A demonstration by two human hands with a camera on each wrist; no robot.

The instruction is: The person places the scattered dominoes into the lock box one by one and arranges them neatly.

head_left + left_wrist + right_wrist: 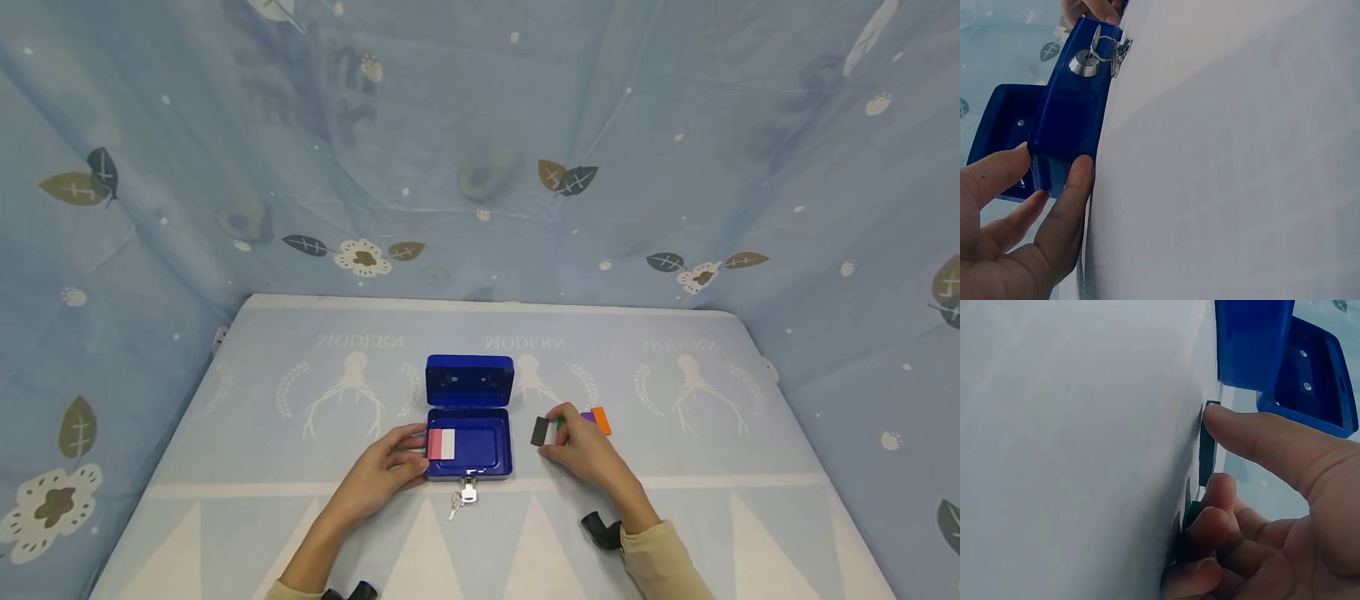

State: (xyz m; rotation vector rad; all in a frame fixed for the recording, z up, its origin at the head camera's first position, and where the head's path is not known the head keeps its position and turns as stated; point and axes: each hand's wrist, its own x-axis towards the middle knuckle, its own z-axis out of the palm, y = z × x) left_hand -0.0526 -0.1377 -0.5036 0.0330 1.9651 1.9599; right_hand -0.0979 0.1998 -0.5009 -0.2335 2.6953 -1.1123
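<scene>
Where the blue box [483, 442] sits: just below the middle of the head view, on a pale patterned cloth [360, 533], with its lid [470, 392] raised at the far side.
Inside the box: a pink block [435, 444] and a white block [447, 444], side by side at the left end.
Box front: a silver lock [1085, 64] at lower centre of the head view, with keys [456, 503] hanging from it.
Left hand [381, 475]: lower left of the box; fingers relaxed and parted, tips and thumb touching its left end near the front corner, grasping nothing.
Right hand [583, 450]: right of the box; thumb and forefinger, part spread, pinch a dark block [539, 431] by its two ends.
Dark block: between box and right hand, close to the cloth; whether it touches the cloth I cannot tell.
Beyond the right hand: a green block [560, 423], mostly hidden by the fingers, a partly covered purple block [588, 417] and an orange block [602, 421].
Right forearm, lower right: beige sleeve [663, 558].
</scene>
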